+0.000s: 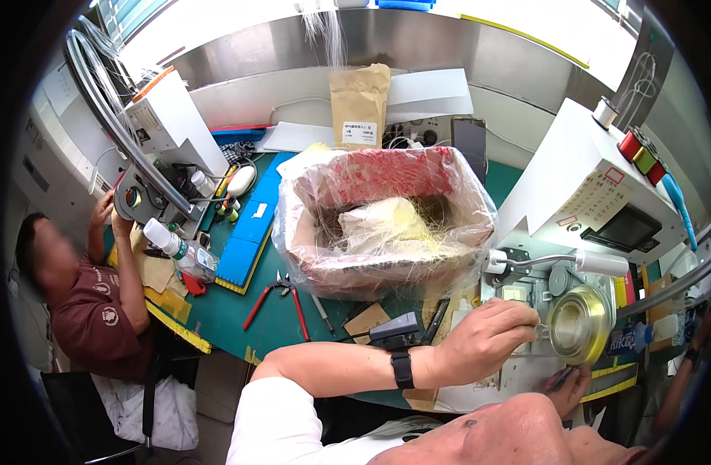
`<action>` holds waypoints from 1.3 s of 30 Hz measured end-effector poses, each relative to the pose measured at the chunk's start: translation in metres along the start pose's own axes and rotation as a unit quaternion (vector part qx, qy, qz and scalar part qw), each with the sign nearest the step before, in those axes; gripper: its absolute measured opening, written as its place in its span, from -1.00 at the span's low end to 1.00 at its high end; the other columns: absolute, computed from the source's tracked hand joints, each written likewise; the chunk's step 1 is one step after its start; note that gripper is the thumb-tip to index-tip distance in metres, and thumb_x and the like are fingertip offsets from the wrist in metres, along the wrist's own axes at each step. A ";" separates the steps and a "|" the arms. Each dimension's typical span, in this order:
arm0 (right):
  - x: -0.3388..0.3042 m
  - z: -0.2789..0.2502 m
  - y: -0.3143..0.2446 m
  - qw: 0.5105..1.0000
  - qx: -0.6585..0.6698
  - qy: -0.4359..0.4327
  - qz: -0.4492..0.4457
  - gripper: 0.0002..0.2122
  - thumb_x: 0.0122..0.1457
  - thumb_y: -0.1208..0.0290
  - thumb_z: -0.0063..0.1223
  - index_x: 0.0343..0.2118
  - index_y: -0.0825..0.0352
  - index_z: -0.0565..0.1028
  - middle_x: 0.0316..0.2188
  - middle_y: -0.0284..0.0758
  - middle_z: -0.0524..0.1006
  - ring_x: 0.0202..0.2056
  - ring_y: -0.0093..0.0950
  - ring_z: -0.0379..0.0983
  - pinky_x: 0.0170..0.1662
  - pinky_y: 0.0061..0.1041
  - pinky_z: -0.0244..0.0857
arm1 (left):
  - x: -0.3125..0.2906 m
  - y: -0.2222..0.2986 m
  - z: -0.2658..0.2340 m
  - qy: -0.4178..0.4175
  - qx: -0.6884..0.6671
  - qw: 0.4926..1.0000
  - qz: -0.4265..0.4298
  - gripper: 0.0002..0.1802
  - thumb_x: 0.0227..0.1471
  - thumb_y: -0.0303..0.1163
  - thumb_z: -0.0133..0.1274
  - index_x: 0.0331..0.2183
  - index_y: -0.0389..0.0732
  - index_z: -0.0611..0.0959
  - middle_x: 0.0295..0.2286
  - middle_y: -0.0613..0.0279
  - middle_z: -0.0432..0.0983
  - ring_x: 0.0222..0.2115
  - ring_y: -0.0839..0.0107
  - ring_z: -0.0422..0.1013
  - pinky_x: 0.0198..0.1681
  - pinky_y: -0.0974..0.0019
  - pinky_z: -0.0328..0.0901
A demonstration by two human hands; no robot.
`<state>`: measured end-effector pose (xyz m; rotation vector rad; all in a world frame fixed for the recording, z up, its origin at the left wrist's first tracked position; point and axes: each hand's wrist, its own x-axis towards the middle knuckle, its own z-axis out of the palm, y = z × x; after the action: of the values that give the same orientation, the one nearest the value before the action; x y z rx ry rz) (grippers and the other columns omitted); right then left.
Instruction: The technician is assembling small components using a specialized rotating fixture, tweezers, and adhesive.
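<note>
left hand is pinching a thin wire at the brass spool; right hand, mostly hidden, grip unclear; winding looks underway, not finished.

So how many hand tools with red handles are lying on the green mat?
1: a pair of red-handled pliers lies on the green mat, left of the plastic-lined box. Others may be hidden behind the box or under the clutter.
</note>
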<state>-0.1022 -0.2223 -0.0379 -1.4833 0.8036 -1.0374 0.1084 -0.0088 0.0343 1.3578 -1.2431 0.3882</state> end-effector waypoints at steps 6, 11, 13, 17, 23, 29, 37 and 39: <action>0.001 0.005 -0.005 1.000 -0.026 -0.004 -0.004 -0.83 0.68 0.30 -0.20 0.05 0.24 0.42 -0.42 -0.49 0.37 -0.49 -0.70 0.27 -0.44 -0.64 0.14 | 0.000 -0.002 0.001 0.005 -0.004 1.000 -0.005 -0.67 0.04 -0.64 0.37 -0.12 -0.25 0.72 -0.02 0.11 0.64 0.00 0.07 0.61 0.06 0.06 0.47; 0.000 0.014 -0.007 0.999 -0.028 0.032 -0.024 -0.82 0.68 0.30 -0.21 0.07 0.24 0.43 -0.39 -0.49 0.38 -0.48 -0.70 0.28 -0.44 -0.65 0.15 | 0.001 -0.002 0.001 0.010 -0.002 1.000 -0.002 -0.66 0.03 -0.64 0.38 -0.12 -0.24 0.72 -0.03 0.13 0.64 -0.01 0.08 0.61 0.05 0.07 0.47; -0.001 0.014 -0.007 0.998 -0.042 0.027 -0.038 -0.82 0.68 0.31 -0.21 0.07 0.25 0.43 -0.38 -0.50 0.38 -0.48 -0.70 0.29 -0.44 -0.65 0.15 | 0.004 0.002 0.000 0.012 -0.009 1.000 -0.008 -0.74 0.05 -0.65 0.32 -0.17 -0.29 0.70 -0.05 0.08 0.63 -0.02 0.04 0.60 0.06 0.02 0.48; -0.002 0.013 -0.008 0.998 -0.039 0.023 -0.037 -0.81 0.68 0.30 -0.22 0.08 0.25 0.44 -0.38 -0.50 0.38 -0.47 -0.72 0.29 -0.44 -0.66 0.14 | 0.005 0.004 0.000 0.015 -0.012 1.000 -0.010 -0.77 0.06 -0.66 0.29 -0.19 -0.30 0.69 -0.06 0.05 0.63 -0.03 0.02 0.60 0.05 0.01 0.48; -0.005 0.015 -0.012 0.999 -0.030 0.020 -0.025 -0.80 0.69 0.30 -0.21 0.10 0.24 0.45 -0.34 -0.50 0.42 -0.46 -0.73 0.28 -0.43 -0.69 0.14 | 0.000 0.000 0.000 0.006 0.001 1.000 -0.010 -0.68 0.05 -0.64 0.38 -0.12 -0.22 0.72 -0.02 0.13 0.65 0.01 0.09 0.60 0.07 0.05 0.47; -0.001 0.008 -0.003 1.000 -0.024 0.000 -0.003 -0.80 0.68 0.29 -0.21 0.10 0.23 0.46 -0.25 -0.49 0.47 -0.43 -0.73 0.28 -0.41 -0.69 0.15 | -0.001 -0.002 0.003 0.008 0.006 1.000 -0.004 -0.68 0.05 -0.65 0.38 -0.13 -0.21 0.72 -0.03 0.14 0.66 -0.01 0.10 0.61 0.06 0.05 0.48; 0.003 0.001 0.008 0.998 0.001 -0.046 -0.036 -0.80 0.65 0.32 -0.08 0.16 0.30 0.44 -0.23 -0.47 0.47 -0.40 -0.72 0.28 -0.35 -0.66 0.18 | 0.006 0.005 0.002 0.012 0.028 1.000 0.006 -0.74 0.10 -0.68 0.35 -0.17 -0.24 0.71 -0.09 0.12 0.67 -0.06 0.07 0.61 0.01 0.08 0.48; 0.002 0.006 0.006 0.998 0.004 -0.047 -0.045 -0.78 0.63 0.34 -0.03 0.17 0.32 0.43 -0.22 -0.48 0.47 -0.38 -0.72 0.27 -0.32 -0.66 0.18 | 0.007 0.006 0.001 0.007 0.039 0.999 0.001 -0.75 0.11 -0.68 0.35 -0.18 -0.24 0.71 -0.09 0.11 0.67 -0.08 0.06 0.61 0.00 0.09 0.48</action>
<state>-0.0958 -0.2225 -0.0434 -1.5612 0.6705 -1.0274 0.1055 -0.0107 0.0429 1.4178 -1.2280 0.4519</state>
